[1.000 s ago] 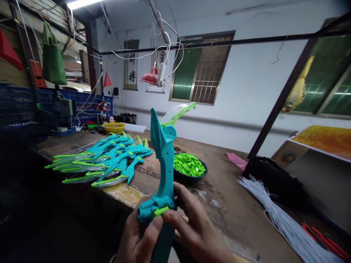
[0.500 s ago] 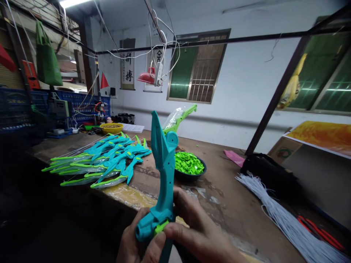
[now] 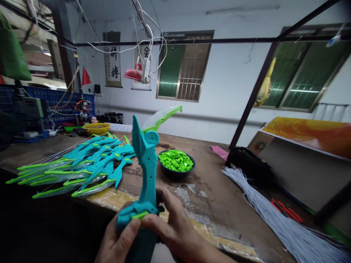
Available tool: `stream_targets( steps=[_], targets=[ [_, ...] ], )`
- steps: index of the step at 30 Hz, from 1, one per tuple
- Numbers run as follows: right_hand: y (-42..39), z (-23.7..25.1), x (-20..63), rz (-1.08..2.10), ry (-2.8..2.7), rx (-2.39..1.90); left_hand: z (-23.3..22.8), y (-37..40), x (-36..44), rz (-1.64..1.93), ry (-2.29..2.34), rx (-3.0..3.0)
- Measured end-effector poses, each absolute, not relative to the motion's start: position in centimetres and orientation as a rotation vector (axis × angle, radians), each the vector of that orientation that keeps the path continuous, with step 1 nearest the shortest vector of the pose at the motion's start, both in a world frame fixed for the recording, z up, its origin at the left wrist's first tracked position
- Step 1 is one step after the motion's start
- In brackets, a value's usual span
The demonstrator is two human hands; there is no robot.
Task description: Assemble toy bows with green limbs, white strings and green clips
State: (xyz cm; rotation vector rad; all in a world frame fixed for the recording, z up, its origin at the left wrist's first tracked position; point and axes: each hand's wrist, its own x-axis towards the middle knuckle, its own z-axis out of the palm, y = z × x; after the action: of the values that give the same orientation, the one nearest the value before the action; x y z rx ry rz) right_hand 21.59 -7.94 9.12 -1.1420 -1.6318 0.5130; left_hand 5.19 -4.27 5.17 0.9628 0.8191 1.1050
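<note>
Teal bow (image 3: 147, 184), one, in two hands (image 3: 178, 224); one green clip (image 3: 140, 215).

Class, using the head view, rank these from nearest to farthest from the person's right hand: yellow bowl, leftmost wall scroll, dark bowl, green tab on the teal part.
1. Green tab: at the right hand.
2. Dark bowl: ahead, on the table.
3. Yellow bowl: farther back, left.
4. Leftmost scroll: behind, on the wall.

A wall scroll (image 3: 113, 64) reads 拼搏; a second scroll (image 3: 146, 51) is partly hidden.
</note>
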Motion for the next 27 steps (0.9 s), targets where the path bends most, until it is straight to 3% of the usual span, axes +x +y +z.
stream_targets(
  steps=[5, 15, 21, 27],
  targets=[
    [0.7, 7.1, 27.1, 0.541, -1.715, -1.556, 2.8, 1.8, 3.8, 0.761, 0.439, 0.571],
    [14.4, 0.8, 41.1, 0.124, -1.447, -2.369, 0.4, 7.0, 1.0, 0.874, 0.415, 0.323],
    [17.7, -1.5, 43.0, 0.128, -1.387, -2.458, -1.5, 6.5, -0.1, 0.986, 0.474, 0.354],
    [16.9, -0.5, 44.8, 0.265, -1.229, -2.269, -2.9, 8.1, 1.6, 1.141, 0.4, 0.394]
  ],
)
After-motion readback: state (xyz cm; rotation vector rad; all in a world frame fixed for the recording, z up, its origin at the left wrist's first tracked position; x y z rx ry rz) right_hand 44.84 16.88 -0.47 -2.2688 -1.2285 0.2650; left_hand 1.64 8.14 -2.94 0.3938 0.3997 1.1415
